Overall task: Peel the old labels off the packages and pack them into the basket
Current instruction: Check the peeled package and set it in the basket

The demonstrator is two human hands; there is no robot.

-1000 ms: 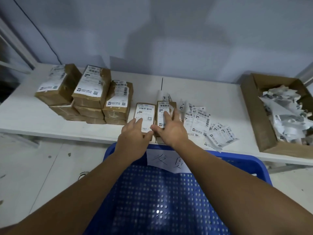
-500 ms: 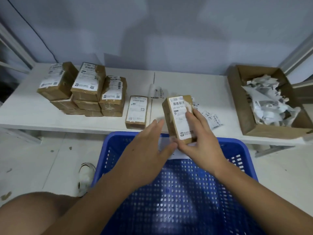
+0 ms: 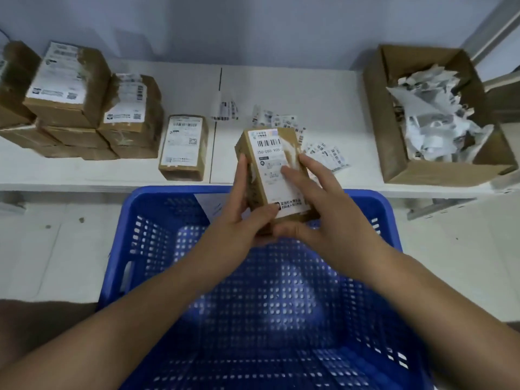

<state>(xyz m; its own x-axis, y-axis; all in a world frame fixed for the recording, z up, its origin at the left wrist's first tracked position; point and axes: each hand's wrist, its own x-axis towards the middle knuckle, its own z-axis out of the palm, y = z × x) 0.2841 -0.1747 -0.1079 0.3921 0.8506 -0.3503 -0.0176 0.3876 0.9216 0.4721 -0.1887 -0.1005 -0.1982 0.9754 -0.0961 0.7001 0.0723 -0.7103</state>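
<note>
A small brown package (image 3: 270, 153) with a white barcode label is held tilted above the far rim of the blue basket (image 3: 157, 209). My left hand (image 3: 239, 220) grips its left side and lower end, thumb on the label's bottom corner. My right hand (image 3: 318, 209) holds the right side, its thumb under the near end and fingertips lying on the label. A second labelled package (image 3: 184, 146) lies on the white table (image 3: 323, 88), left of the held one. A stack of labelled packages (image 3: 84, 102) stands at the table's left. The basket holds no packages.
Peeled labels (image 3: 323, 153) lie scattered on the table behind the held package. An open cardboard box (image 3: 394, 153) with crumpled label scraps sits at the right. A paper note (image 3: 213, 206) hangs on the basket's far wall. Pale floor shows on both sides.
The right hand picked one package off the table and brought it over the basket. The left hand left the other package and now grips the lifted one too.
</note>
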